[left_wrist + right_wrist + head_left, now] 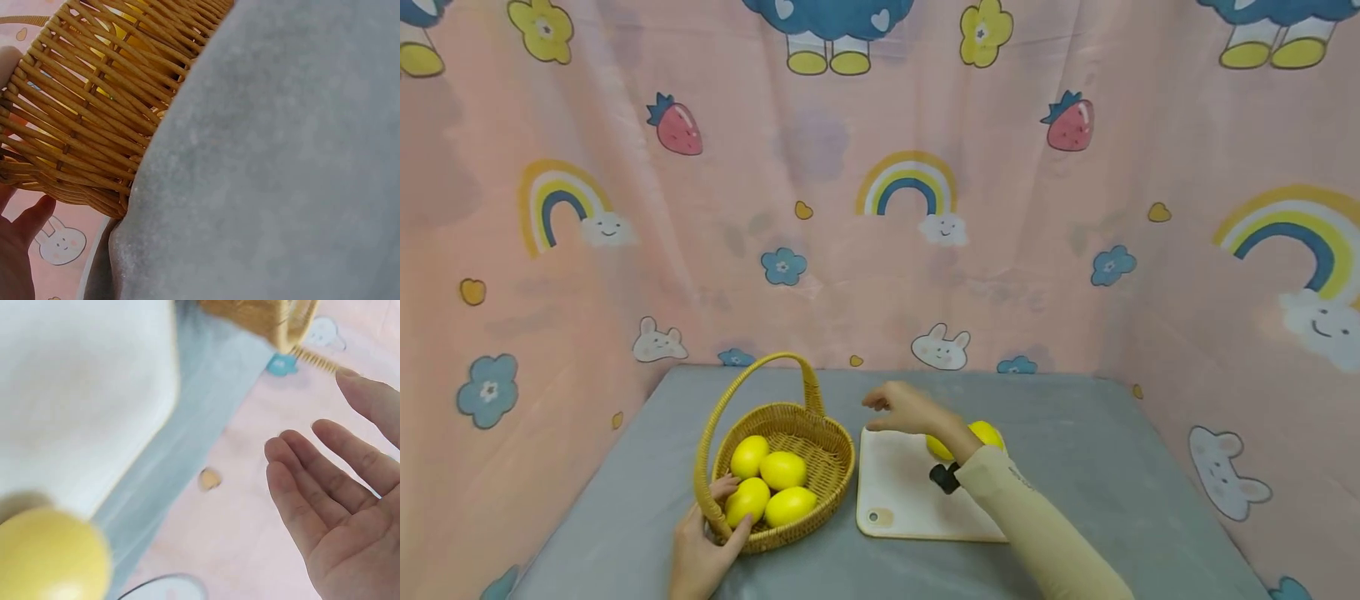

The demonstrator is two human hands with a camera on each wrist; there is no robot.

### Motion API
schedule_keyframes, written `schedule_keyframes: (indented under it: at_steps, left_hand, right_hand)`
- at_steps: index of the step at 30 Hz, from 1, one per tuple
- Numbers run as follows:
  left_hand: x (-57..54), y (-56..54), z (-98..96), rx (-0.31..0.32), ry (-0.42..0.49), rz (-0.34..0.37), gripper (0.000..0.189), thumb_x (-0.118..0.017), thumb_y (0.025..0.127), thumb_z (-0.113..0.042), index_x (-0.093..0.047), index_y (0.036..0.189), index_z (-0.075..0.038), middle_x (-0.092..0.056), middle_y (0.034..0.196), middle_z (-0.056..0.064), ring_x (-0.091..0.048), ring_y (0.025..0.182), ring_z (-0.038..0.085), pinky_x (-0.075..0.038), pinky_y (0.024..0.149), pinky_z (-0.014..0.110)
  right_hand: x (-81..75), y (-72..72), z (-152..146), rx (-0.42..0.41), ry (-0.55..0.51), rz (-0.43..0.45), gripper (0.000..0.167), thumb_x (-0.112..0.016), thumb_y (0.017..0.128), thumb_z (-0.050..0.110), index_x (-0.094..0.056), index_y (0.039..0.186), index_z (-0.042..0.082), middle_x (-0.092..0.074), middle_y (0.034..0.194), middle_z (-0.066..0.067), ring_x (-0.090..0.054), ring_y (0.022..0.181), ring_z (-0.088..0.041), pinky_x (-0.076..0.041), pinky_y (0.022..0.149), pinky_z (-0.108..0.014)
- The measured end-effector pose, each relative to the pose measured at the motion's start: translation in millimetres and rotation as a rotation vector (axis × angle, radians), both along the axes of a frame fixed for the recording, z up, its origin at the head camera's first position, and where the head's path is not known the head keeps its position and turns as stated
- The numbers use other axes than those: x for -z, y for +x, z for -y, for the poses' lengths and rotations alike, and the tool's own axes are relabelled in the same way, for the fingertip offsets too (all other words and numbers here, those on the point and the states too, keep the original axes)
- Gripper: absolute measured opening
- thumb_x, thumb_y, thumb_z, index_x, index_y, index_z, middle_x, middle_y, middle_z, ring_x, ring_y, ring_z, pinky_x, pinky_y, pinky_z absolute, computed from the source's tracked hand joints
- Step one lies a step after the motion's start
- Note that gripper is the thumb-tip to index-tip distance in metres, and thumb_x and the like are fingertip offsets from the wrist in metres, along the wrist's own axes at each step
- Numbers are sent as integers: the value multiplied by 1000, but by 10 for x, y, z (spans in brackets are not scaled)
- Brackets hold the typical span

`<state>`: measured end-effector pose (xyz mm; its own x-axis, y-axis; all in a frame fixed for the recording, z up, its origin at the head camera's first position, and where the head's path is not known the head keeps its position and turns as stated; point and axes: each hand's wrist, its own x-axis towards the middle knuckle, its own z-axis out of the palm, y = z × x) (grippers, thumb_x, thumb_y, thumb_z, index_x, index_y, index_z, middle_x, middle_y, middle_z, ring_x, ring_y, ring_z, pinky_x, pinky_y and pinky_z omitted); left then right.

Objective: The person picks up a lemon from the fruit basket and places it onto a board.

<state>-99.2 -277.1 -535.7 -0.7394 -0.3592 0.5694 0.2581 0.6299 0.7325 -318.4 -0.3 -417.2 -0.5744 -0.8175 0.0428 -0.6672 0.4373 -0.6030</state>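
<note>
A yellow wicker basket (831, 492) with a tall arched handle holds several lemons (784, 471). My left hand (700, 542) grips its near-left rim beside the handle's base, fingertips over the edge next to the nearest lemon (747, 502). The left wrist view shows the basket's woven side (94, 106) close up, with part of the hand (19, 250) at the left edge. Above the far-left corner of a white cutting board (898, 492), my right hand (910, 408) has nothing in it. In the right wrist view its fingers (331, 487) are loosely extended.
Two lemons (987, 434) lie on the board's far part, partly behind the right forearm. A black wrist camera (944, 477) sits under that wrist. The grey tabletop (1075, 467) backs onto a pink patterned curtain (850, 317), which also hangs at both sides.
</note>
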Motion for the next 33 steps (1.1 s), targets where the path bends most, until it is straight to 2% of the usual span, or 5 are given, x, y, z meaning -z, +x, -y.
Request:
schedule_keyframes:
  at_steps: [8,15,21,27,33]
  left_hand:
    - [44,-37,57,41,-28,-57,43,-86,72,1,-68,111,-3,-68,119,9,-62,112,25,-39,99,7]
    - [47,-58,92,66,-22,-78,41,-85,74,0,-68,111,-4,-68,119,13,-62,113,29,-41,100,8]
    - [40,-56,90,59,-9,-115,44,-86,70,6,-68,109,-3,-69,116,15,-64,108,36,-41,99,8]
    - [-158,12,-34,43,-9,-121,43,-84,66,13,-66,105,5,-68,111,23,-64,103,41,-41,97,7]
    - [-274,49,-90,40,21,-113,40,-83,68,14,-66,103,6,-68,111,22,-63,103,42,-39,99,6]
  right_hand:
    - [-122,114,564,-113,-3,28,41,-73,92,11,-63,127,-7,-65,125,-21,-62,114,-36,-53,98,-45]
    - [-118,237,957,-184,54,-27,39,-74,91,14,-66,126,-2,-67,122,-15,-64,109,-28,-55,90,-28]
    - [-62,329,1159,-258,82,7,35,-73,91,8,-67,125,0,-68,122,-14,-65,107,-26,-54,86,-21]
    - [-68,417,1281,-407,124,82,17,-75,89,4,-75,105,-1,-74,97,-7,-65,81,-6,-55,72,-17]
    - [-63,540,1421,-525,247,82,16,-78,87,6,-78,102,1,-75,89,0,-64,76,-1,-55,68,-14]
